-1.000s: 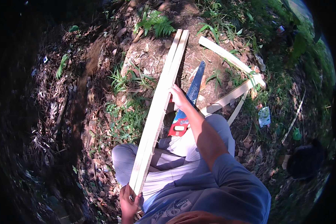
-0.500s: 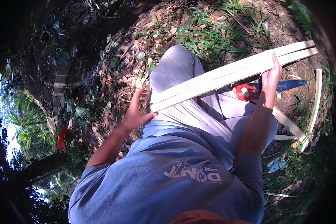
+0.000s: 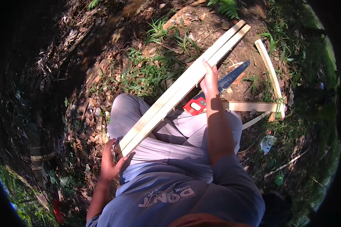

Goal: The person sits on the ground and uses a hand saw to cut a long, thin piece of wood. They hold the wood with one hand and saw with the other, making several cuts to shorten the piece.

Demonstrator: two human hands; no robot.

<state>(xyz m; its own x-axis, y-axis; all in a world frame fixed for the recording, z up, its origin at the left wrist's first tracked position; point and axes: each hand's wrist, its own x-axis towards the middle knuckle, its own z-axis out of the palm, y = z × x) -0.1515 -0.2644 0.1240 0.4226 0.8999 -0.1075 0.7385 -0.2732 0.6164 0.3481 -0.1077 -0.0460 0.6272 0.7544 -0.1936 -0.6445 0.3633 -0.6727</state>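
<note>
Two long pale wooden strips lie side by side and slant from my lap up to the far right, a thin gap showing between them at the far end. My right hand grips them past their middle, with the thumb on top and the fingers underneath. At the near end, my left hand has its fingers on one side and its thumb on the other, around the strip ends. Beneath the strips, by my right forearm, rests a handsaw with a dark blue blade and a red handle, partly covered.
My crossed legs are under the strips. On the right lie a curved wooden strip, a flat wood piece and a crumpled pale wrapper. Grass and dry leaves cover the ground ahead. A red object is at the lower left.
The view has swung, so the strips now slant more steeply. My left hand has come closer around their near ends. My right hand keeps its grip.
</note>
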